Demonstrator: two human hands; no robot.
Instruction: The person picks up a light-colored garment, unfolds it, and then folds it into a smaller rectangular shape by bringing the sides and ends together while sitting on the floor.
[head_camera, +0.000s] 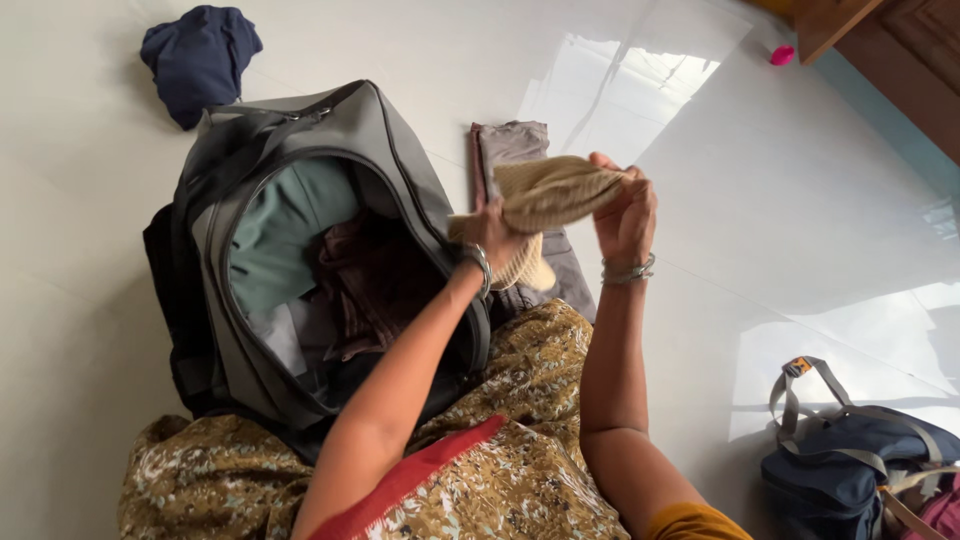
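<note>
Beige knitted cloth (548, 195) sits bunched between my two hands above the floor (800, 200), at three o'clock from the open grey bag (400, 160). My left hand (490, 232) and right hand (628, 215) are raised, fingers closed around it. Navy bundle (198, 60) at eleven o'clock.

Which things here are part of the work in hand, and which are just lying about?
In hand: beige knit cloth, held by left hand and right hand; open grey bag; folded grey garment.
Lying about: navy cloth; blue bag; pink object.
</note>
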